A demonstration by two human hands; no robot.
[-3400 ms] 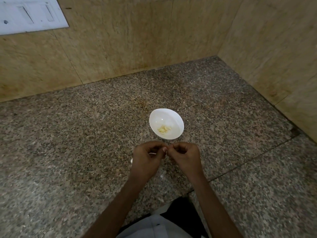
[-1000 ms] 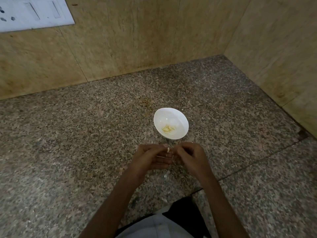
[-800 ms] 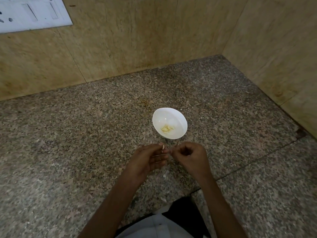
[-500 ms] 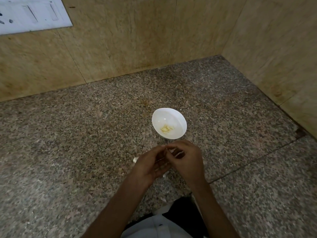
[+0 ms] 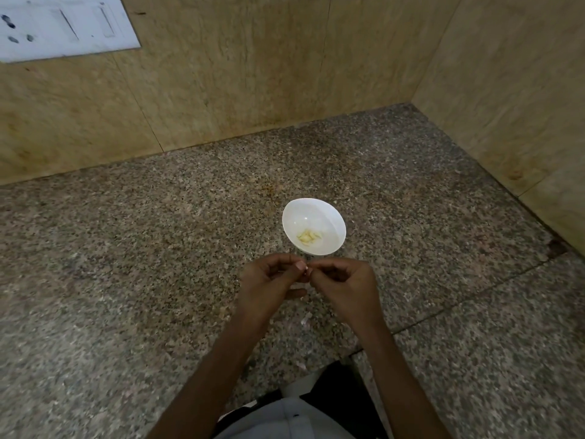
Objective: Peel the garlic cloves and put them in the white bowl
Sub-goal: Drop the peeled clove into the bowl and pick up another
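- The 2 hands meet fingertip to fingertip above the granite counter point(image 5: 158, 280), just in front of the white bowl point(image 5: 332, 217).
- The left hand point(image 5: 272, 280) has its fingers curled inward, with thumb and forefinger pinching a small pale garlic clove point(image 5: 305, 271).
- The right hand point(image 5: 345, 286) is curled too, and its fingertips nip the same clove from the other side; the grip of both hands is narrow and tight.
- Most of the clove is hidden by the fingers, so I cannot tell how much skin is on it.
- The bowl stands upright on the counter, and a small heap of peeled cloves point(image 5: 308, 236) lies in its bottom.
- 2 pale skin scraps point(image 5: 306, 318) lie on the counter below the hands, 1 near the wrists and 1 nearer the counter's front edge.
- A white switch plate point(image 5: 63, 23) is set in the tan wall at the upper left.
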